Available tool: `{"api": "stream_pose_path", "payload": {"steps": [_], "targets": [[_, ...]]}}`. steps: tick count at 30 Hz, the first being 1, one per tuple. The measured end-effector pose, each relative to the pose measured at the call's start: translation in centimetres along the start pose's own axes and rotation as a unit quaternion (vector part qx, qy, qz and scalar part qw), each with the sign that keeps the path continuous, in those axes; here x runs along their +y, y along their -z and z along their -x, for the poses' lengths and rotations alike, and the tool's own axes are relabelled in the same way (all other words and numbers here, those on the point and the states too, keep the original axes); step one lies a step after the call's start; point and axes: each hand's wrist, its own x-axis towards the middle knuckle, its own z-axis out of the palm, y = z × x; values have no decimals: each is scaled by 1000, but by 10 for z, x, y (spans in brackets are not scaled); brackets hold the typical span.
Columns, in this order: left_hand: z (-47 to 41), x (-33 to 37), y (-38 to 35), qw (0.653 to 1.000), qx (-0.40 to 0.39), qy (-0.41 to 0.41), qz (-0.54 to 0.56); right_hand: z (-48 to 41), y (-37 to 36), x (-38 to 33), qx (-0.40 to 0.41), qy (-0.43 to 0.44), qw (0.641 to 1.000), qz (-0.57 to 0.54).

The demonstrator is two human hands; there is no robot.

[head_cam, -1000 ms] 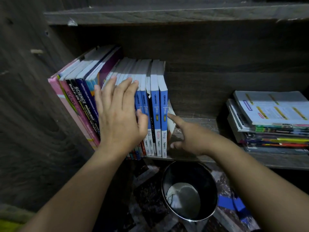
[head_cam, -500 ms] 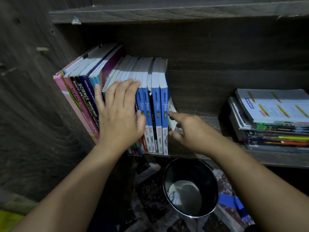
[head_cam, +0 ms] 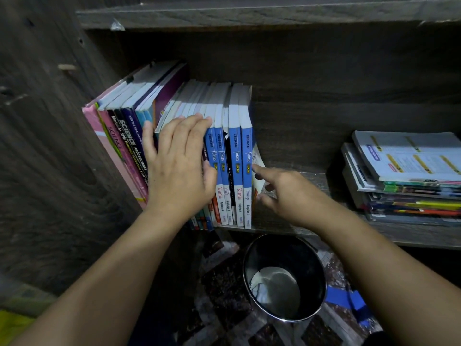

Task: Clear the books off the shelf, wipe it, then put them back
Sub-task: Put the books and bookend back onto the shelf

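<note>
A row of upright books (head_cam: 234, 156) stands at the left end of the dark wooden shelf (head_cam: 311, 181), leaning left against the side wall. Several have blue "fokus" spines; pink and purple ones are furthest left. My left hand (head_cam: 178, 168) lies flat with straight fingers against the spines in the middle of the row. My right hand (head_cam: 284, 193) is at the right end of the row, its index finger touching the outermost blue book and a thin curved booklet (head_cam: 258, 168) beside it. The other fingers of that hand are loosely curled.
A flat stack of books and magazines (head_cam: 404, 178) lies at the shelf's right end. Bare shelf board runs between row and stack. A round black bin (head_cam: 284, 278) with a shiny base stands on the patterned floor below. Another shelf board (head_cam: 249, 13) runs above.
My right hand has moved left and up until its index finger meets the last blue book. My left hand has stayed pressed on the spines.
</note>
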Motion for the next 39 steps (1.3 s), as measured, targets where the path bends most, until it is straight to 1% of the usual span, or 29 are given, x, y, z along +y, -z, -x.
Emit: {"api": "stream_pose_path", "payload": {"steps": [8,11,14,16,20,25,26,29,31,34,39], "targets": [[1,2,2,1000,-8,5,7,-2,0,3,3,-1,1000,-4],[0,13,6,1000,-22,1,11,-2,4,4,-2,0,1000,14],[-2,30,7,999,-41,-23,2,-4,9,4,20,-1,999,33],[-3,37,6,999,-38,-13,0,-6,11,3,41,-3,999,29],[-7,38,7,998,-40,27,-43,-7,11,1,62,-6,998,16],[-7,39,13,994,-58,32,-92,-8,9,3,51,-1,999,-11],[-5,43,16,992,-66,37,-105,-8,9,3,47,0,999,-20],[4,56,17,982,-125,65,-127,-6,7,4,40,7,999,-33],[10,61,12,979,-147,68,-127,-7,7,5,35,9,999,-35],[3,57,11,983,-136,82,-97,-8,8,7,30,12,999,-37],[-7,52,18,986,-109,70,-102,-9,7,10,32,15,999,-42]]}}
